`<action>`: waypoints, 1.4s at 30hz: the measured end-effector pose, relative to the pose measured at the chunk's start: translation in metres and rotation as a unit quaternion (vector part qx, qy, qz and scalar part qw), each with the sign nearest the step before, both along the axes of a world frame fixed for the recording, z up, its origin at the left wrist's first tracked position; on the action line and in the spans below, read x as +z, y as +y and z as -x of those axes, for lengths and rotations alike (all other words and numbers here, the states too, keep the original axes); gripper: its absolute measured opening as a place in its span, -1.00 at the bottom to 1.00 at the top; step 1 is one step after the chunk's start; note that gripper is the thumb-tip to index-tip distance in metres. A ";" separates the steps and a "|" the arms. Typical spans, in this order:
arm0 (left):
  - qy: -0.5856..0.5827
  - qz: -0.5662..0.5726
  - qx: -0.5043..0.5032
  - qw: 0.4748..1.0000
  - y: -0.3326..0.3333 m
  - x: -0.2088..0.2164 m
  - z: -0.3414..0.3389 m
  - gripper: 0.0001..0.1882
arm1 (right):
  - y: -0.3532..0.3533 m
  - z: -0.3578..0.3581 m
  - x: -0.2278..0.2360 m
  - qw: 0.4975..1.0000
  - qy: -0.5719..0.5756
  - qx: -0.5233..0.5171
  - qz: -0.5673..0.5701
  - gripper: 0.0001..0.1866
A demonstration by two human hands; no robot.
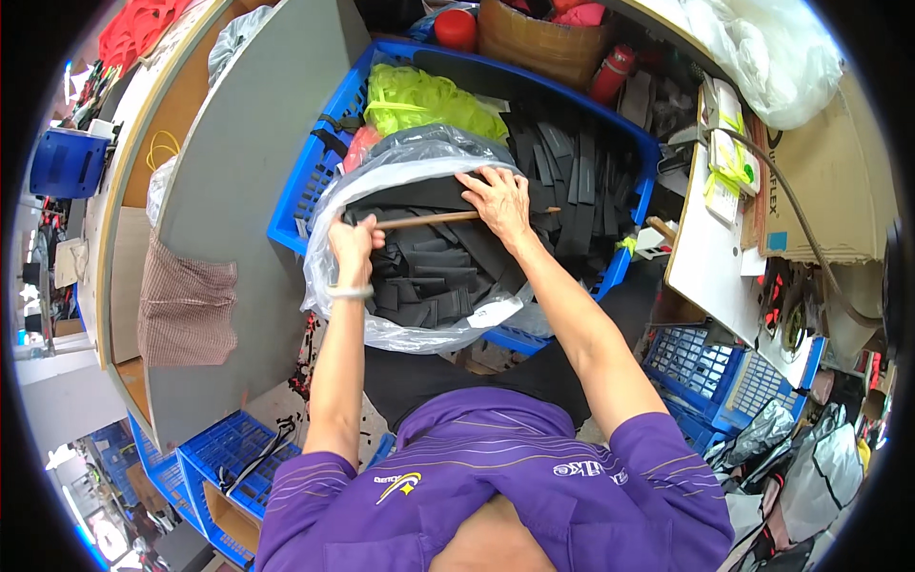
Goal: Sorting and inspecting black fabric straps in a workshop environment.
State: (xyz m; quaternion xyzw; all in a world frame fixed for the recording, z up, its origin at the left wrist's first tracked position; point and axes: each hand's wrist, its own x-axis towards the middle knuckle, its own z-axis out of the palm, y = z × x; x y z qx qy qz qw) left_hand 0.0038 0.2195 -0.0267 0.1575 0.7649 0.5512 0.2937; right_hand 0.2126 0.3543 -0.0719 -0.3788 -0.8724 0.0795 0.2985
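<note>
A clear plastic bag point(329, 286) stands with its mouth wide, full of flat black strips point(434, 272). Across its opening lies a thin brown wooden stick point(429, 220). My left hand point(354, 250), with a light band at the wrist, is closed at the bag's left side around the stick's left end. Over the far right part of the bag, my right hand point(499, 202) rests with fingers stretched out on a black piece near the rim. The stick passes under my right palm and shows again beyond it; the palm side is hidden.
A blue crate point(286, 205) surrounds the bag, with more black strips point(577, 176) and a neon yellow bundle point(429, 100) inside. A grey panel point(238, 181) rises at left. A white table point(710, 257) is at right, above blue baskets point(691, 362). A cardboard box point(538, 38) stands behind.
</note>
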 end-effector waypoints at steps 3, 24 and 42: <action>-0.028 -0.121 0.018 0.992 -0.050 0.031 -0.045 -0.57 | -0.006 0.005 0.002 1.000 0.000 -0.011 0.000 -0.65; -0.566 -0.279 0.139 0.763 -0.071 0.116 -0.020 -0.53 | -0.165 -0.138 0.145 0.941 0.060 0.137 0.302 -0.62; -0.301 -0.392 -0.084 0.865 -0.037 0.136 -0.071 -0.57 | -0.183 -0.095 0.164 0.603 0.275 0.070 0.746 -0.86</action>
